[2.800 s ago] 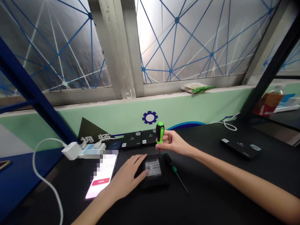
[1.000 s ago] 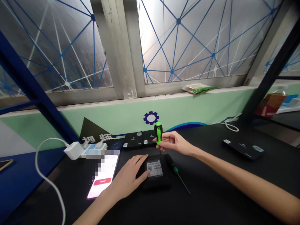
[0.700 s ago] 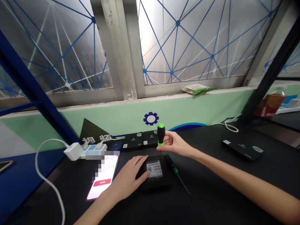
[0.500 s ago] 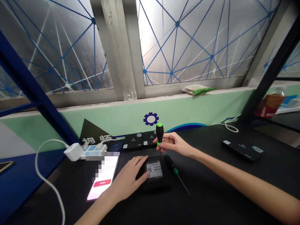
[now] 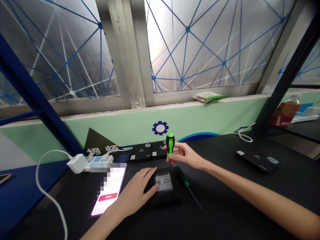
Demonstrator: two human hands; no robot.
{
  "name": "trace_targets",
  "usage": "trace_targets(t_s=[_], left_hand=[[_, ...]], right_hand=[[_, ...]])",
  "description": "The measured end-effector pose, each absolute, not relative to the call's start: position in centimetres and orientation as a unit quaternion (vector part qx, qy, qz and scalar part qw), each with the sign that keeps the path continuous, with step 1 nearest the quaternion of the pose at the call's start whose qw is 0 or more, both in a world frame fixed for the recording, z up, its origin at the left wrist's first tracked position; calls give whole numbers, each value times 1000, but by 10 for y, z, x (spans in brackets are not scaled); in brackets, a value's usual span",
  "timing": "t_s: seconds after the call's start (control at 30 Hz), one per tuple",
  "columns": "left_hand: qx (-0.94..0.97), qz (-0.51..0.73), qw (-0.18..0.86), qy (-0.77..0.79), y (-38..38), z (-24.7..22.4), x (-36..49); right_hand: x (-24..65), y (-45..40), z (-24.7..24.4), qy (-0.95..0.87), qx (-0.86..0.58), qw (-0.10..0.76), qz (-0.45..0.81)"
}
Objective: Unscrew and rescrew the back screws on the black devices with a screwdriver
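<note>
The right hand (image 5: 185,155) has its thumb and fingers closed on the lower handle of the driver (image 5: 170,145), a black and bright green one standing nearly upright. Below that grip, the thin shaft runs down to the far right corner of the box (image 5: 163,197) (whether the tip sits in a screw is too small to tell). The box lies flat on the table (image 5: 212,213), beneath and slightly nearer than the grip, its white label (image 5: 164,183) facing up.

To the left of the grip and a little nearer, the left hand (image 5: 138,186) lies flat over the box's left side, holding it by touch alone; its thumb is spread away from the fingers and reaches the label's left edge.

Just right of the box, nearer than the grip, lies a second driver (image 5: 183,178), dark green, its shaft slanting towards the near right. Behind the grip and to its left, two more boxes (image 5: 141,152) sit side by side; another, the far box (image 5: 257,160), is well off to the right. Beyond the left hand are the lit phone (image 5: 113,186) and the power strip (image 5: 98,163).
</note>
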State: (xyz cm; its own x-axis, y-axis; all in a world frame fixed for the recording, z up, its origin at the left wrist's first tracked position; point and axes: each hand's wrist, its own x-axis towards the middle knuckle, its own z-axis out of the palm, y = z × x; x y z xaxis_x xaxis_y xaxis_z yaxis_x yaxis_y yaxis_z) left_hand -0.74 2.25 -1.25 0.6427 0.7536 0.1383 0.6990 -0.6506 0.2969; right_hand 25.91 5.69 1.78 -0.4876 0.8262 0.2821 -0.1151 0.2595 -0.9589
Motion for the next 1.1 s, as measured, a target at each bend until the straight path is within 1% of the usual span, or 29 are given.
trace_targets(t_s=[0.17, 0.43, 0.8, 1.1], left_hand=[[899, 115, 121, 406, 21, -8, -5], [898, 126, 125, 402, 20, -9, -7], [902, 130, 114, 395, 22, -13, -9], [901, 129, 113, 397, 22, -14, -9]], right_hand=[[262, 59, 19, -672, -255, 404, 565], [256, 61, 14, -655, -266, 437, 556], [264, 62, 19, -656, -262, 406, 580], [257, 62, 15, -634, -300, 438, 563]])
